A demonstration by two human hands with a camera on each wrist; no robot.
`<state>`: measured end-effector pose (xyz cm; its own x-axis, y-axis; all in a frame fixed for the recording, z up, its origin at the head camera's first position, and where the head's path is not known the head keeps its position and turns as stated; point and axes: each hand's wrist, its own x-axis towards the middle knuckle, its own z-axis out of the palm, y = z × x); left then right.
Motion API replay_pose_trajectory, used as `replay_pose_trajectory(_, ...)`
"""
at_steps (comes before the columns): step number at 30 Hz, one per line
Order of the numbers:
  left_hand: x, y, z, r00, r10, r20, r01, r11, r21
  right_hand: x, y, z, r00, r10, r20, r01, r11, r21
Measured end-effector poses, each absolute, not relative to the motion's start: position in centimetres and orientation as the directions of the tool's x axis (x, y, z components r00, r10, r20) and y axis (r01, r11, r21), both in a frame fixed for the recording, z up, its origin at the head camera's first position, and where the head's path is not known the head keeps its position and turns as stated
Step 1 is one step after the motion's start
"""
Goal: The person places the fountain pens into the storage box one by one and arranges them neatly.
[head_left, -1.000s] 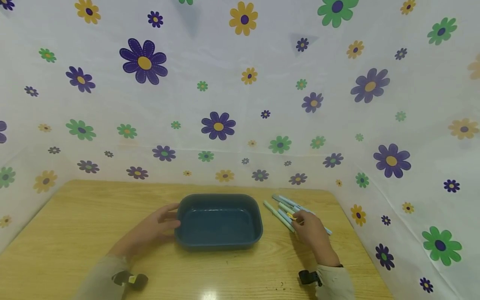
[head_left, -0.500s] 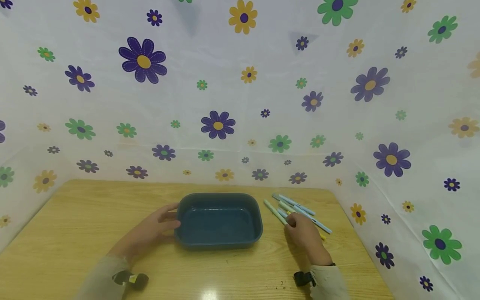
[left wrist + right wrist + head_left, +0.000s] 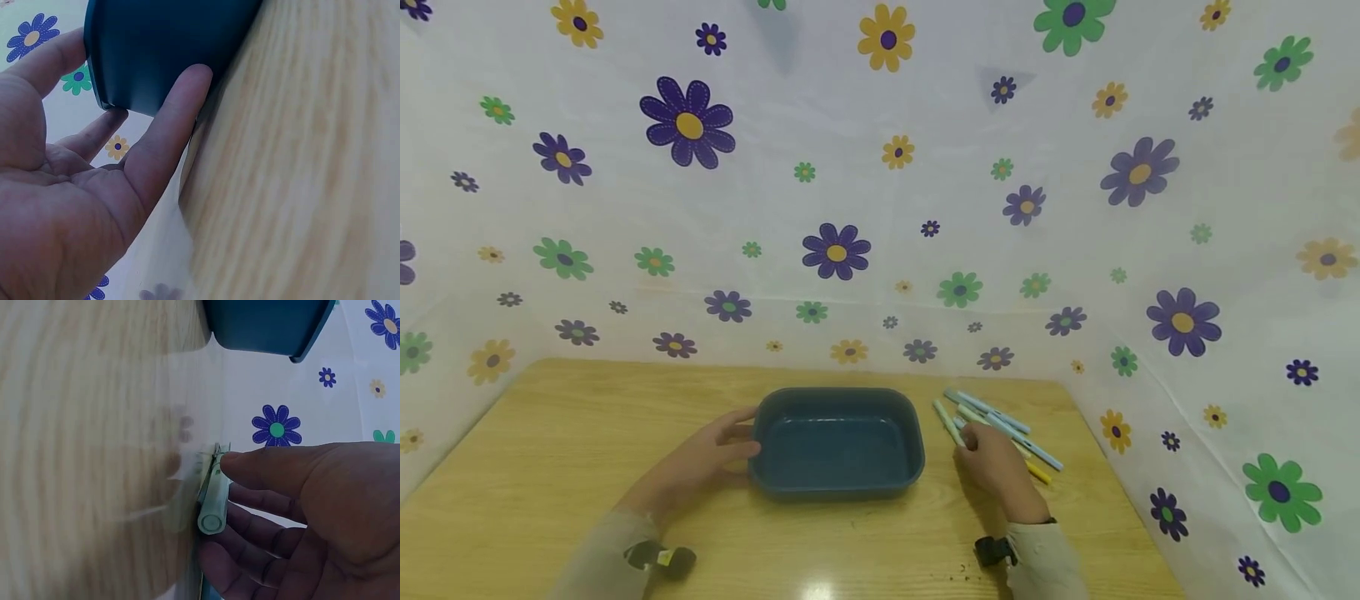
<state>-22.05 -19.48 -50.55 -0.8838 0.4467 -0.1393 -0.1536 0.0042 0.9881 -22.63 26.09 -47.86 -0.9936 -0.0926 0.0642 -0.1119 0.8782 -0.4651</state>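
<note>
A dark blue rectangular tub (image 3: 837,486) stands on the table. My left hand (image 3: 700,458) rests its spread, nearly straight fingers against the tub's left wall; in the left wrist view the thumb and fingertips touch it. My right hand (image 3: 997,468) is at the near left side of a loose pile of pens. Between its thumb and fingers it pinches a pale green pen (image 3: 214,509), whose round end faces the right wrist camera. Light blue pens (image 3: 1026,440) lie just behind the hand. A yellow pen (image 3: 1039,472) pokes out on its right.
The wooden table (image 3: 610,417) ends at a white flower-printed cloth (image 3: 760,208) at the back and sides. A few dark crumbs (image 3: 962,568) lie near the right wrist. The tub's inside shows a bare floor.
My right hand has shifted left and slightly nearer across the pile, onto the pale green pen, which has turned a little. The yellow pen now shows beside the hand. Left hand and tub stay put.
</note>
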Motion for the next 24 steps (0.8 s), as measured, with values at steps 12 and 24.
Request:
replay_pose_trajectory(12, -22.3, -19.4, -50.8, -0.881, 0.447, -0.154, -0.174, -0.004, 0.985, -23.6, 25.7, -47.7, -0.997, -0.076, 0.008, -0.069, 0.851, -0.521)
replay_pose_trajectory(24, -22.2, -19.4, -50.7, -0.883, 0.442, -0.158, -0.178, -0.002, 0.984, -23.2, 26.5, -46.7, -0.996, -0.062, -0.069, 0.008, 0.682, -0.731)
